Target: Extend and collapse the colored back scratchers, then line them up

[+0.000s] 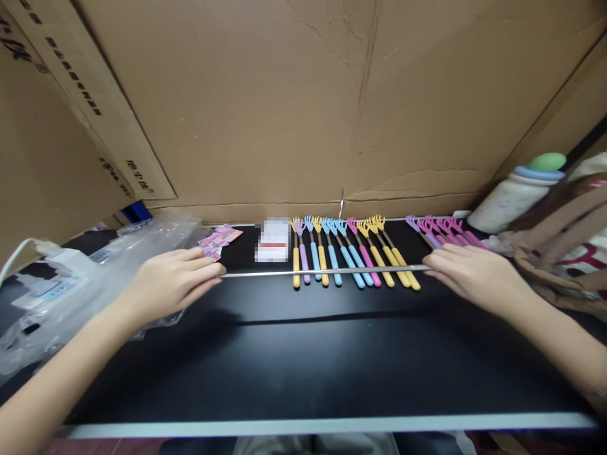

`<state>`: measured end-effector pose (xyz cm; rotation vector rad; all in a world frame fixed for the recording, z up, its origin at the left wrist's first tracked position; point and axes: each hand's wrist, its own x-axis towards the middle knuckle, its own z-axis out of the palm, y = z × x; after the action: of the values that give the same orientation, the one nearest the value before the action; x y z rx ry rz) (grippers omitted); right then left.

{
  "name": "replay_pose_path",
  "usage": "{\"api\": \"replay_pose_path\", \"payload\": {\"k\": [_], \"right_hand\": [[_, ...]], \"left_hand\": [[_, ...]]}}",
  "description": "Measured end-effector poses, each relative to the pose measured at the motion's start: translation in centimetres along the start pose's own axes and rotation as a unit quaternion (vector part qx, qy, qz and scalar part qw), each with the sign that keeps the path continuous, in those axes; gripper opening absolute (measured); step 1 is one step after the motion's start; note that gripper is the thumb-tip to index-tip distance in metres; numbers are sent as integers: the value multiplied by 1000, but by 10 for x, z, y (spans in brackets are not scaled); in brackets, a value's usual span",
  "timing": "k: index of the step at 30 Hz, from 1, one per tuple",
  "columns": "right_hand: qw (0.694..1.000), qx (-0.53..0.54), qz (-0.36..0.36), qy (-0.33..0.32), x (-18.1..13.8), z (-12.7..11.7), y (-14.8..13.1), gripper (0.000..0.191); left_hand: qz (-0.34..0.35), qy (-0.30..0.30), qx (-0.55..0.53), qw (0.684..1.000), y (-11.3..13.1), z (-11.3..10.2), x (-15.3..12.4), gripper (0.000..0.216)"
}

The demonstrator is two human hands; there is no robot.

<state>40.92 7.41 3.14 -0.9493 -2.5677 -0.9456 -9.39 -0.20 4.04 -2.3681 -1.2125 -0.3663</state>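
A thin silvery metal rod (265,273) stretches level between my two hands, above the black table (303,373), and its shadow falls on the tabletop. My left hand (175,278) is closed round the rod's left end. Closed on the opposite end is my right hand (467,272). Both ends are hidden inside my fingers. Behind the rod lies a row of back scratchers with claw heads and yellow, blue, purple or pink handles, such as a blue one (351,258). More pink and purple back scratchers (446,230) lie beyond my right hand.
Clear plastic bags (109,265) and a white power strip (52,281) with plugs lie at left. Pink cards (222,236) and a white pack (274,240) sit near the back. A bottle with green lid (515,193) and a fabric bag (554,253) stand right. Cardboard (294,114) walls the back.
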Motion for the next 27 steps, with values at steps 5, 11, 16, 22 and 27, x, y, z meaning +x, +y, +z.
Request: {"api": "replay_pose_path", "payload": {"k": [5, 11, 16, 22, 27], "right_hand": [[996, 53, 59, 29, -29, 7, 43, 27], [995, 15, 96, -8, -54, 14, 70, 18], [994, -90, 63, -22, -63, 13, 77, 25], [993, -87, 71, -36, -67, 17, 74, 35], [987, -57, 136, -69, -75, 23, 75, 33]], "left_hand": [[-21, -16, 114, 993, -24, -2, -19, 33], [-26, -1, 156, 987, -37, 3, -24, 28], [-6, 0, 207, 978, -39, 3, -28, 24], [-1, 27, 239, 971, -40, 2, -38, 17], [-36, 38, 263, 963, -41, 3, -43, 20]]}}
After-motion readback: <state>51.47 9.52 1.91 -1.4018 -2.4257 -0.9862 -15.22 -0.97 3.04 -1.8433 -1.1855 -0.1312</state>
